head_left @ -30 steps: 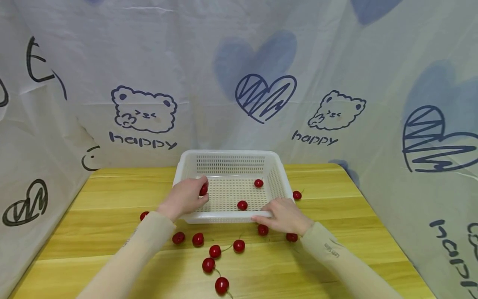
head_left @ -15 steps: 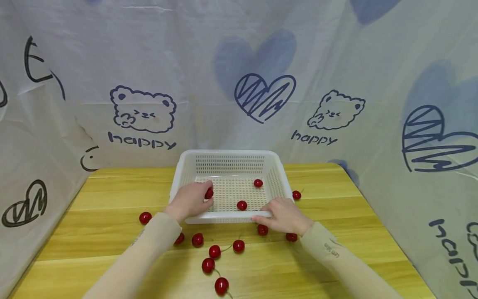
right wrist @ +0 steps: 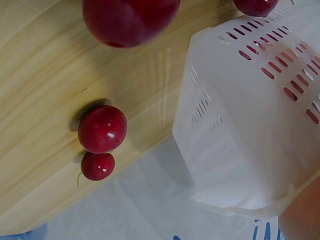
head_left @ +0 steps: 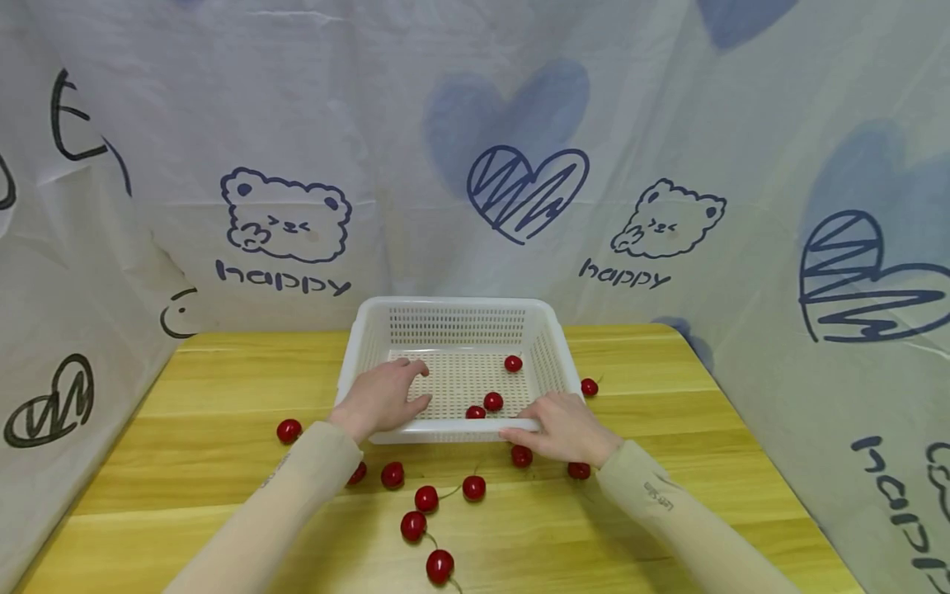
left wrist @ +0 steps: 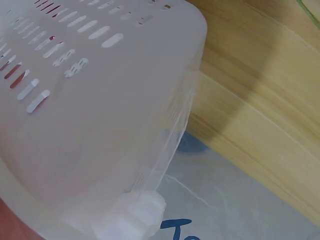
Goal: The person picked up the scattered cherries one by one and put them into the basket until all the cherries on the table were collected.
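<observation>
Table [head_left: 200,437], basket [head_left: 438,426] near far edge, left hand [head_left: 381,398] apart from cherries [head_left: 493,402] inside

The fingers of the right hand [right wrist: 302,215] touch the rim of a white slotted basket [right wrist: 235,145], with four red cherries [right wrist: 102,129] apart from them on the wooden table [right wrist: 40,85].

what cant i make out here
Head view: part of one table cherry, behind the left sleeve.
Head view: bottom of the nearest basket cherry, behind the front rim.
Left wrist view: most of the left hand, cut off by the edge.
Right wrist view: top of the largest-looking cherry, beyond the edge.
</observation>
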### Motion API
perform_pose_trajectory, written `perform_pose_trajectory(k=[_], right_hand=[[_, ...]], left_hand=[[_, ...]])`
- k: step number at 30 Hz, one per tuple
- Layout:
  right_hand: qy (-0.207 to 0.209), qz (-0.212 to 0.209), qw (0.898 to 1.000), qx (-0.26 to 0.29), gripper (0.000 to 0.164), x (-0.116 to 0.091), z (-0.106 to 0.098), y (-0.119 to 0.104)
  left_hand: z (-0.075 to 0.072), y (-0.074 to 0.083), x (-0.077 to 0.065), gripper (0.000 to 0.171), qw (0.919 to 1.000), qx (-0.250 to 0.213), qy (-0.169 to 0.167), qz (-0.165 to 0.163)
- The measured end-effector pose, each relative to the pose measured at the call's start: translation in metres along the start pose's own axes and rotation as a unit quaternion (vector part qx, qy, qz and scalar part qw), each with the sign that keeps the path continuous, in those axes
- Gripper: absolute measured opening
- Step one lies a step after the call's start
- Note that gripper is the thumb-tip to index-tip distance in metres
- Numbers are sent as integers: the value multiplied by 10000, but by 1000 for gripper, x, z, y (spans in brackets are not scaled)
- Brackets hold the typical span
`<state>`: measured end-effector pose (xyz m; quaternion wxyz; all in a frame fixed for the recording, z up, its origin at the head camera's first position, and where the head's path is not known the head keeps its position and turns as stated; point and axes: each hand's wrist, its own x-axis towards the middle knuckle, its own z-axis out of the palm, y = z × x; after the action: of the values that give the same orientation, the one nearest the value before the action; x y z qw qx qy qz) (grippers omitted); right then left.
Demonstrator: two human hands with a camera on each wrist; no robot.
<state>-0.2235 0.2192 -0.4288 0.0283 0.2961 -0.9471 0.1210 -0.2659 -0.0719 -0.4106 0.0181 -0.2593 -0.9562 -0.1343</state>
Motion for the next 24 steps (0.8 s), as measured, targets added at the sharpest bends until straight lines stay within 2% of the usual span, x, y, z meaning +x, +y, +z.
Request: perform_pose_trajectory(k=[12,17,24], right_hand=[[15,30,10000,57,47,0,0,0],[17,11,10000,45,47,0,0,-1],[69,-20,10000,54,46,1,0,-1]], left_hand=[[-7,-14,-11,37,9976,82,618,297],[-11,-28,-18,40,9941,36,1033,323],[-20,-48,-31,46,9904,32,1359,247]])
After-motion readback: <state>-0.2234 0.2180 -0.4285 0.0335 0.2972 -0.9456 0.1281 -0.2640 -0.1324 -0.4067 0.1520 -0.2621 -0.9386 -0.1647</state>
